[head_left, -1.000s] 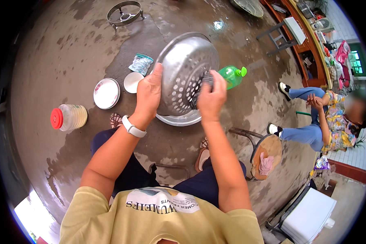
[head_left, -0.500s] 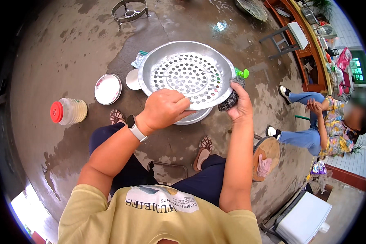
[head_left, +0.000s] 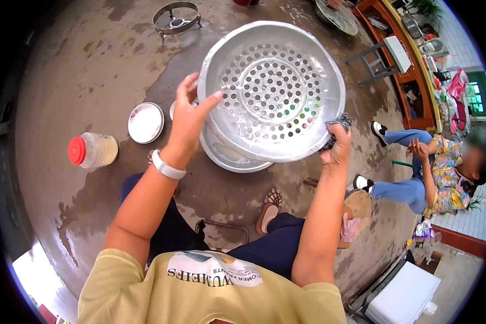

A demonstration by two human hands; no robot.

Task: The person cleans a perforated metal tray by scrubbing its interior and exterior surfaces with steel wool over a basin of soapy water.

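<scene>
A perforated aluminium steamer tray (head_left: 286,148) is held up in front of me, tilted so that its round holes face me. My right hand (head_left: 337,146) is closed at its lower right rim, with a dark grey fuzzy scrubber (head_left: 344,122) pressed between palm and metal. At the left rim my left hand (head_left: 186,121) has its fingers spread and its thumb overlapping the edge; whether it touches the metal I cannot tell. A silvery basin (head_left: 221,156) stands on the floor below, mostly hidden by the tray.
To the left are stacked plates (head_left: 146,123) and a clear jar with a red lid (head_left: 94,150). A metal ring stand (head_left: 175,19) is farther off. A round stool with a pink cloth (head_left: 356,208) is by my right leg; another person (head_left: 432,167) sits beyond it.
The tray has risen, moved right and turned to face me more fully. My left hand has left the near rim, opened and shifted to the left side; my right hand still grips.
</scene>
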